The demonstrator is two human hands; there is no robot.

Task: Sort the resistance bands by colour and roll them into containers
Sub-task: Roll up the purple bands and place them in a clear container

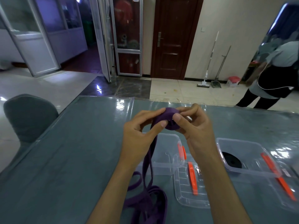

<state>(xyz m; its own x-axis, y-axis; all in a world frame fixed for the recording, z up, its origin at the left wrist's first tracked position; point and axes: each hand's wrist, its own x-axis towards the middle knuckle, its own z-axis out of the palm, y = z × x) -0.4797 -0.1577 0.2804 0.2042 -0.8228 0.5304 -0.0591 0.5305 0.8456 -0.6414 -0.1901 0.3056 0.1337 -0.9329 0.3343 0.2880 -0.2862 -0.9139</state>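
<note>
Both my hands hold a partly rolled purple resistance band point(169, 117) above the table. My left hand point(142, 130) pinches the roll from the left with thumb and fingers. My right hand point(192, 125) grips it from the right, thumb on the roll's face. The band's loose length point(150, 160) hangs down to a purple heap point(145, 202) on the table near me. Under my hands stands a clear plastic container point(165, 151) with orange clips. A second clear container point(246, 156) to the right holds a rolled black band point(232, 160).
A clear lid point(191, 188) with an orange clip lies between the containers. The table point(72, 159) has a grey cloth under a plastic sheet. A grey chair point(27, 117) stands at the left edge. A person point(275, 75) stands beyond the far right corner.
</note>
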